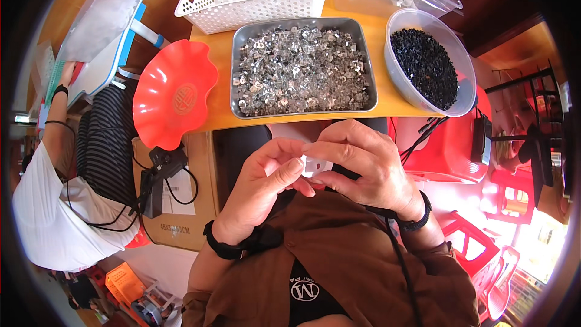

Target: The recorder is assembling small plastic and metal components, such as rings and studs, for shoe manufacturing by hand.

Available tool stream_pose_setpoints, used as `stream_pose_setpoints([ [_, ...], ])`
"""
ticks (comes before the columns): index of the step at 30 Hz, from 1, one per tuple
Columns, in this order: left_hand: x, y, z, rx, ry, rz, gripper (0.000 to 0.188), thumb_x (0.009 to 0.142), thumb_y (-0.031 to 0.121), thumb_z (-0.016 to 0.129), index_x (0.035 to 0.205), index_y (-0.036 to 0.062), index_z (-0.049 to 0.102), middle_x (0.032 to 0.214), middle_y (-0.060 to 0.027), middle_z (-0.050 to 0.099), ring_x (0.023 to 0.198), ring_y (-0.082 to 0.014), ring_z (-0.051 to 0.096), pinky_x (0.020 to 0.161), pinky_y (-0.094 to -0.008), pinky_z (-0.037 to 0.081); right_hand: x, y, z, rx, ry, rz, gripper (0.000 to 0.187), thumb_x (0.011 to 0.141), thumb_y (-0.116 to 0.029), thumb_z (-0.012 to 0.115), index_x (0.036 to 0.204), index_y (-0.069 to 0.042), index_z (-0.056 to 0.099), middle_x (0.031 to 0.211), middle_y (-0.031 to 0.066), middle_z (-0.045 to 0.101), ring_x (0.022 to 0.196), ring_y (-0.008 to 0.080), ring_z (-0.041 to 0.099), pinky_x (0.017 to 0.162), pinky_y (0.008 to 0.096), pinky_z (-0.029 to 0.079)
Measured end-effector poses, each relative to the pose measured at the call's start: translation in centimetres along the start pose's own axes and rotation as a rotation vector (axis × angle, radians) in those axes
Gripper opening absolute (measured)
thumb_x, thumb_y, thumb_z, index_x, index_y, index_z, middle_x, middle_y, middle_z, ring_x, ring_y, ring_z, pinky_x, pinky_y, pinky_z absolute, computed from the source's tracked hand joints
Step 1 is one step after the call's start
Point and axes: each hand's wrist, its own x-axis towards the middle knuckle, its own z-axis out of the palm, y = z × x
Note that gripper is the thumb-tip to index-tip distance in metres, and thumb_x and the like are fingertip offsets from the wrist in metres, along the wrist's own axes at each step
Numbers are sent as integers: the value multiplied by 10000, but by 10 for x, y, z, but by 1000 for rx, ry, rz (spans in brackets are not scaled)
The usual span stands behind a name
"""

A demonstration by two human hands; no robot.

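In front of my chest, just short of the table's near edge, both hands meet around a small white translucent plastic piece (pixel 315 167). My left hand (pixel 266 175) pinches its left side between thumb and fingers. From the right, my right hand (pixel 366 160) grips the same piece, fingers curled over its top and thumb below. The fingers cover much of it, so its exact kind does not show. Beyond my hands, a grey metal tray (pixel 370 79) is filled with small clear and metallic parts. To its right stands a clear round tub (pixel 396 21) of tiny black pieces.
A red wavy-edged dish (pixel 172 94) sits at the table's left edge. Behind the tray are a white perforated basket (pixel 254 11) and a clear bin (pixel 433 1), both with pale plastic parts. A cardboard box (pixel 200 206) stands at left, near a seated person (pixel 66 206). Red stools (pixel 469 242) are at right.
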Motion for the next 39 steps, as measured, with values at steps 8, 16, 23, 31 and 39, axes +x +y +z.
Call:
stream_pose_setpoints([
  [8, 0, 1, -6, -29, 14, -2, 258, 956, 179, 534, 1147, 6, 540, 1074, -145, 616, 874, -238, 656, 770, -330, 541, 2, 1, 5, -4, 42, 1, 397, 620, -1, 768, 1001, -39, 660, 958, 89, 626, 805, 242, 642, 650, 325, 536],
  [16, 0, 0, -5, 25, -9, 51, 291, 959, 201, 527, 1154, -16, 545, 1084, -134, 619, 948, -223, 636, 781, -334, 538, 1, 0, 7, 62, 64, 70, 344, 657, -98, 781, 979, -76, 663, 928, 84, 640, 815, 273, 641, 680, 347, 529],
  [23, -3, -7, -22, -25, 127, 75, 299, 949, 256, 539, 1122, 11, 539, 1046, -115, 621, 865, -189, 629, 738, -322, 528, 11, 20, -6, -207, 127, 298, 278, 668, -74, 737, 932, -37, 657, 866, 111, 638, 786, 271, 633, 686, 361, 522],
  [31, -5, -5, -29, -131, 218, 84, 278, 962, 220, 521, 1152, 18, 547, 1041, -117, 623, 866, -191, 621, 697, -311, 526, 25, 79, 5, -603, -133, 225, 120, 706, -67, 685, 822, -83, 660, 768, 63, 591, 745, 266, 613, 646, 374, 495],
  [39, -7, -3, -35, -101, 241, 69, 279, 963, 223, 521, 1149, 17, 547, 1031, -112, 623, 858, -187, 618, 683, -308, 524, 33, 105, 17, -723, -272, 270, 55, 693, -89, 679, 742, -105, 660, 739, 59, 600, 735, 262, 623, 640, 393, 495],
])
